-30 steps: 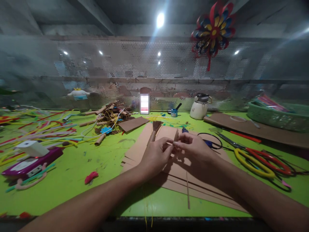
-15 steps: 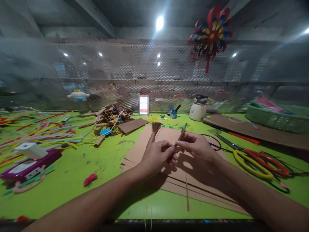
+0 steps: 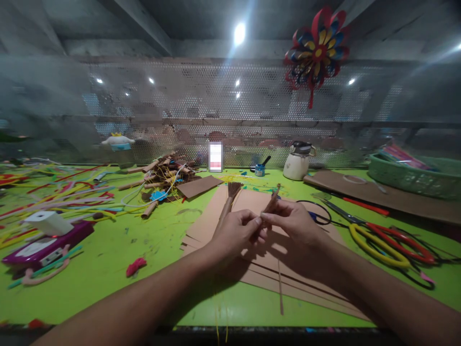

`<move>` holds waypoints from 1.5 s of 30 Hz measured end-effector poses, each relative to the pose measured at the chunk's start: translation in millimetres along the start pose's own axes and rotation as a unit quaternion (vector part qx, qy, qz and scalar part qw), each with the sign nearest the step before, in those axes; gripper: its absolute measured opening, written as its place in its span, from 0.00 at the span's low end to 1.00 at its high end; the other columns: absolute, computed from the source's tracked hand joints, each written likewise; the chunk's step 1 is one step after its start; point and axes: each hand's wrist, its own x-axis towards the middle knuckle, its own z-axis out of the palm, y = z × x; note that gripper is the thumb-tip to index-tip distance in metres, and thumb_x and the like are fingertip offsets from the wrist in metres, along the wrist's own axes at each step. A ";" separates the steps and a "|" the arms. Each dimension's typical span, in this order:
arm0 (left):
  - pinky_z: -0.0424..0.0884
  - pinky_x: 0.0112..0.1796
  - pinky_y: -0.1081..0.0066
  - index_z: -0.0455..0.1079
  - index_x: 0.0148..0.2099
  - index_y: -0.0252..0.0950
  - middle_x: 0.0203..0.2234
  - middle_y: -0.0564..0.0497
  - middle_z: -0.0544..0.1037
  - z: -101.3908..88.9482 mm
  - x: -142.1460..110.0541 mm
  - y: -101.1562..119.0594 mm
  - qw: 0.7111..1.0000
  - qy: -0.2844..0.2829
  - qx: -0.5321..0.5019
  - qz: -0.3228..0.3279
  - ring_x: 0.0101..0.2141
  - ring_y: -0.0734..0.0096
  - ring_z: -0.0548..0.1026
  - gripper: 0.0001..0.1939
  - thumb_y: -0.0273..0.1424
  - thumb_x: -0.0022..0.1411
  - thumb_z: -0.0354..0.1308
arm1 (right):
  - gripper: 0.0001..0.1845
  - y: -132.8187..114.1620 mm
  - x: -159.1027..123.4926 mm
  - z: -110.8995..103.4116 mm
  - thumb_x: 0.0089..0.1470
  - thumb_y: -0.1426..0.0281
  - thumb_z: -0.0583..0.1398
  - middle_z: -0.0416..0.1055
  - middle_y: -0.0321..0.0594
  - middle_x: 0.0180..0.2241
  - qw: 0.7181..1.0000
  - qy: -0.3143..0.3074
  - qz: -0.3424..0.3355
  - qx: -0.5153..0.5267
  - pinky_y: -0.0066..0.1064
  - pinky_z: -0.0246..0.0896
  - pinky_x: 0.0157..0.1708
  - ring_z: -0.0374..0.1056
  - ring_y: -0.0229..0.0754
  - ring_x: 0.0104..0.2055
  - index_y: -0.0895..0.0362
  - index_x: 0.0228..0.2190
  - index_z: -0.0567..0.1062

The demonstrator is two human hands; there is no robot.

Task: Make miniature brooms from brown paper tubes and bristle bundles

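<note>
A narrow brown rolled paper piece point(image 3: 272, 199) stands tilted between my hands, above stacked brown paper sheets point(image 3: 201, 216). My right hand point(image 3: 297, 222) pinches it between thumb and fingers. At its lower end, my left hand point(image 3: 236, 230) is closed, thumb against forefinger; the hands meet there and hide that end. Just beyond my left hand is a fringed brown paper piece point(image 3: 230, 196), its spread tips pointing away; whether the hand touches it I cannot tell. A thin brown paper strip point(image 3: 281, 288) lies below the hands.
Scissors point(image 3: 378, 245) with yellow and red handles lie at right, near a green basket point(image 3: 425, 180). A white jug point(image 3: 297, 163), a blue jar point(image 3: 260, 169) and a phone point(image 3: 215, 156) stand at the back. Paper rolls point(image 3: 167, 173) and a purple power strip point(image 3: 46, 247) are at left.
The rolled paper piece has tipped slightly to the right, and my right hand has shifted a little with it. My left hand stays almost in place.
</note>
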 end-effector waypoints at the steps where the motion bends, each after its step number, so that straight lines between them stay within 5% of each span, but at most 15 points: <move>1: 0.66 0.21 0.74 0.65 0.31 0.32 0.22 0.49 0.73 0.0 -0.1 0.4 1.000 -0.006 -0.007 -0.012 0.20 0.76 0.70 0.14 0.40 0.57 0.55 | 0.11 -0.9 0.0 0.3 0.41 0.64 0.67 0.69 0.36 0.20 1.000 0.008 -0.002 -0.006 0.31 0.59 0.27 0.65 0.37 0.23 0.59 0.21 0.74; 8: 0.64 0.22 0.77 0.65 0.29 0.32 0.22 0.49 0.74 3.4 -6.2 14.7 1.000 0.001 0.000 -0.015 0.19 0.79 0.69 0.11 0.35 0.59 0.54 | 0.13 -5.5 -0.8 5.1 0.36 0.63 0.69 0.69 0.37 0.20 0.999 0.035 -0.024 -0.021 0.33 0.61 0.27 0.65 0.39 0.24 0.59 0.21 0.76; 17: 0.62 0.19 0.78 0.64 0.27 0.33 0.18 0.52 0.73 5.6 -7.1 12.6 0.998 0.038 0.053 -0.005 0.16 0.80 0.67 0.09 0.30 0.58 0.51 | 0.07 3.8 -4.7 8.8 0.43 0.66 0.65 0.72 0.39 0.25 0.992 0.045 -0.094 -0.071 0.34 0.62 0.30 0.67 0.42 0.28 0.57 0.25 0.76; 23: 0.56 0.16 0.80 0.61 0.24 0.35 0.14 0.55 0.70 6.0 -11.4 18.2 0.998 0.042 0.046 -0.023 0.14 0.81 0.64 0.10 0.29 0.57 0.49 | 0.04 5.3 -14.0 10.8 0.49 0.73 0.61 0.71 0.41 0.27 0.931 0.056 -0.275 -0.234 0.35 0.61 0.32 0.66 0.43 0.31 0.53 0.25 0.76; 29: 0.54 0.17 0.79 0.63 0.23 0.35 0.10 0.58 0.65 3.4 -13.6 19.3 0.994 0.077 0.079 -0.020 0.13 0.81 0.60 0.12 0.35 0.55 0.52 | 0.10 6.5 -20.7 18.5 0.54 0.77 0.56 0.69 0.42 0.31 0.907 0.046 -0.322 -0.268 0.33 0.63 0.34 0.67 0.42 0.34 0.53 0.33 0.75; 33: 0.54 0.18 0.78 0.63 0.23 0.34 0.12 0.56 0.67 3.4 -14.6 26.6 0.998 0.039 0.023 -0.032 0.14 0.81 0.61 0.11 0.34 0.54 0.52 | 0.07 -0.2 -17.3 14.7 0.53 0.76 0.58 0.70 0.41 0.30 0.894 0.069 -0.346 -0.278 0.33 0.62 0.33 0.66 0.41 0.33 0.55 0.28 0.75; 39: 0.62 0.25 0.74 0.71 0.35 0.30 0.24 0.46 0.75 -8.9 -10.9 42.7 0.999 -0.013 -0.044 -0.010 0.25 0.72 0.71 0.15 0.37 0.60 0.49 | 0.04 -11.1 -4.3 -5.1 0.50 0.69 0.62 0.70 0.39 0.31 0.971 0.055 -0.196 -0.121 0.32 0.63 0.33 0.66 0.40 0.35 0.56 0.26 0.76; 45: 0.62 0.31 0.73 0.75 0.32 0.31 0.26 0.47 0.75 -20.5 -4.0 38.5 0.994 -0.111 0.007 0.015 0.28 0.75 0.68 0.12 0.36 0.57 0.57 | 0.07 -5.6 1.5 -8.1 0.49 0.66 0.63 0.72 0.40 0.32 0.991 -0.020 -0.121 -0.056 0.32 0.64 0.36 0.67 0.40 0.36 0.57 0.27 0.77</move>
